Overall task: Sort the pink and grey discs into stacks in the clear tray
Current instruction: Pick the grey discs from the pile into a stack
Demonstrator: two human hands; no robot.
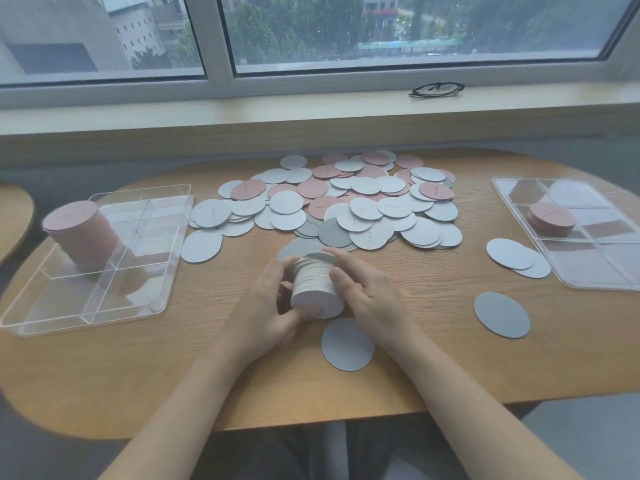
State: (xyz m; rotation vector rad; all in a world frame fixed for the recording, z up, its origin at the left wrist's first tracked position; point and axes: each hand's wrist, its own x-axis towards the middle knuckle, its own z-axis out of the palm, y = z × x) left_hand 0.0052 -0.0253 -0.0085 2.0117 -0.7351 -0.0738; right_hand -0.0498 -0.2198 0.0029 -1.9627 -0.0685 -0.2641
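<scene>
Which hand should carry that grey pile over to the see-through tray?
Probably the left hand. It already grips the grey stack, and the clear tray holding the pink stack lies on its side.

Tray (145, 216) left on worktop (433, 358), lid (588, 271) right, loose discs (346, 199) heaped between, behind held stack (315, 289).

Several grey discs (394, 206) and pink discs (247, 189) carry a short line of dark script. It is too small and blurred to read
</scene>
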